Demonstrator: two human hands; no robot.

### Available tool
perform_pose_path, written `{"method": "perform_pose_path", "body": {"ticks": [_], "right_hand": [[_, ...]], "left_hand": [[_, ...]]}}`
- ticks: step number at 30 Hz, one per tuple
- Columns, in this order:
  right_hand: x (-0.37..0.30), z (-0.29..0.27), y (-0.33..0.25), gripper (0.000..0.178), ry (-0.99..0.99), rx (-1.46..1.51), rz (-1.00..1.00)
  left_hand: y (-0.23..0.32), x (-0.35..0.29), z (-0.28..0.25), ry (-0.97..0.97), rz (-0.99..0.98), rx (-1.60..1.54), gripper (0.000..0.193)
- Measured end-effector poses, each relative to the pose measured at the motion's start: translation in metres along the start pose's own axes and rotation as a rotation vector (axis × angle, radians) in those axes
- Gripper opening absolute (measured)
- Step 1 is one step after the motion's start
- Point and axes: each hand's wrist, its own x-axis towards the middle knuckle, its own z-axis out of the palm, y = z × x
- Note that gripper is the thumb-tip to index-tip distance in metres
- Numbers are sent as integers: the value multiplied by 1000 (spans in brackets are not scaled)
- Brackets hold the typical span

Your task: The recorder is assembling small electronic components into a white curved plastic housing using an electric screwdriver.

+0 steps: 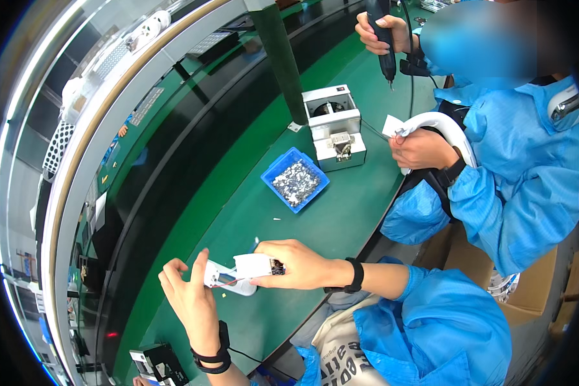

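My right hand [296, 265] is closed around a white rectangular block [251, 265], which has a dark, component-studded end under my fingers. A thin red wire runs from the block's side toward a white plastic housing [243, 288] below it on the green bench. The housing is long and rounded, with a bluish-grey inner strip, and the block partly covers it. My left hand [190, 296] is beside the housing's left end, fingers raised and spread. Its thumb side is close to that end; whether they touch is unclear.
A blue bin [296, 180] of small metal parts stands ahead, near a white-grey boxy device [334, 128]. On the right, a co-worker's hands hold a black electric screwdriver [383, 48] and a curved white housing [441, 122]. A black device [157, 363] sits lower left.
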Motion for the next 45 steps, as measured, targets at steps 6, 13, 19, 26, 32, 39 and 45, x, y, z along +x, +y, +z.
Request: {"method": "perform_pose_path", "body": {"ticks": [6,13,19,26,32,39,45], "right_hand": [[-1,-3,-4,45,-24,204,265],[-9,-4,-1,38,91,298,270],[-11,-3,3,28,80,319,260],[-1,2,0,19,71,272,274],[-3,18,9,13,37,326,286],[-19,24,1,16,158,278,212],[-16,22,-5,18,139,186,118]], "left_hand": [[2,5,8,-85,-559,-152,74],[2,11,25,56,-496,-1464,52],[17,10,55,302,-670,-1649,49],[51,16,52,201,-585,-1693,71],[62,1,61,134,-670,-1829,60],[72,-7,60,84,-688,-1750,55],[68,-14,61,63,-711,-1726,52]]}}
